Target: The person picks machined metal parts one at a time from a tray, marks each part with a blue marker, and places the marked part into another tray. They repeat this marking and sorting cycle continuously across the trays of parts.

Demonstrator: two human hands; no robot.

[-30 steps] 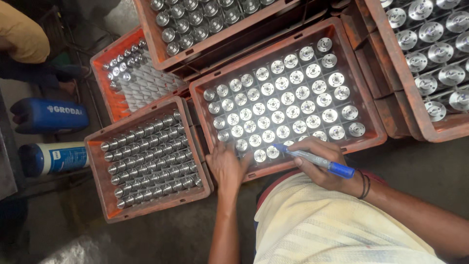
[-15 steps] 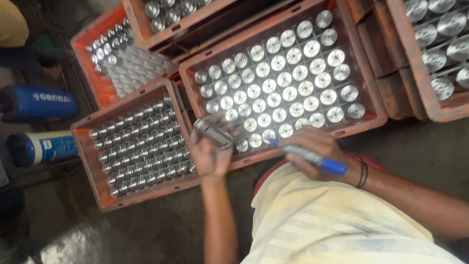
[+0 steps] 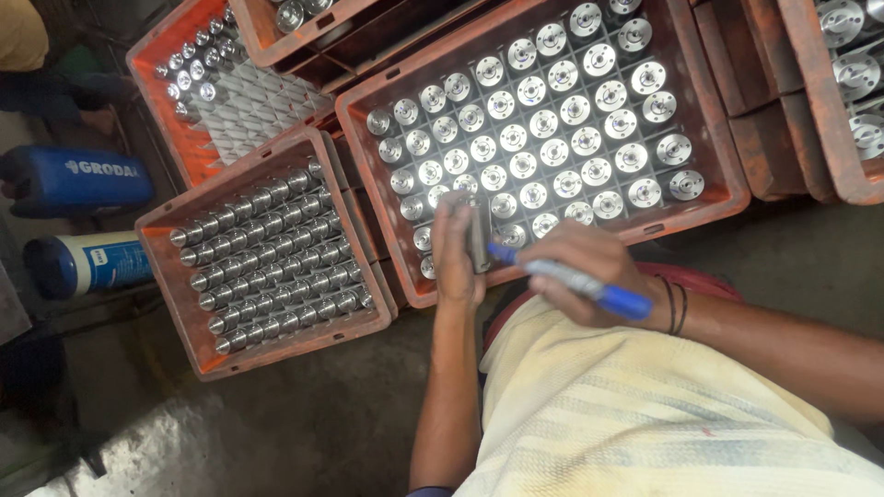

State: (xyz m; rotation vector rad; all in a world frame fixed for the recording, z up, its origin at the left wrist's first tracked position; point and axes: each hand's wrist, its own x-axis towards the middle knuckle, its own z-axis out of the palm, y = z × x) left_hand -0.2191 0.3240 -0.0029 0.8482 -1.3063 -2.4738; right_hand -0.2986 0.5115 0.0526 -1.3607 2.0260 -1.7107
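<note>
My left hand (image 3: 454, 250) grips a short silver metal cylinder (image 3: 478, 237) and holds it just above the near edge of an orange crate (image 3: 727, 189). My right hand (image 3: 589, 276) holds a blue marker pen (image 3: 589, 286), and its tip touches the cylinder's side. The crate has a divider grid filled with many upright shiny metal parts (image 3: 543, 129). A few cells at its near left corner sit behind my hands, so I cannot see what is in them.
A second orange crate (image 3: 175, 304) at the left holds several rows of metal cylinders lying flat. More crates (image 3: 152, 87) of parts stand behind and at the right (image 3: 838, 184). Two blue canisters (image 3: 83, 179) lie on the floor at far left. Someone's yellow sleeve (image 3: 20, 32) shows top left.
My left hand lifted a cylinder out of the crate's near row and turned it. My right hand brought the marker tip onto it. The view shifted closer.
</note>
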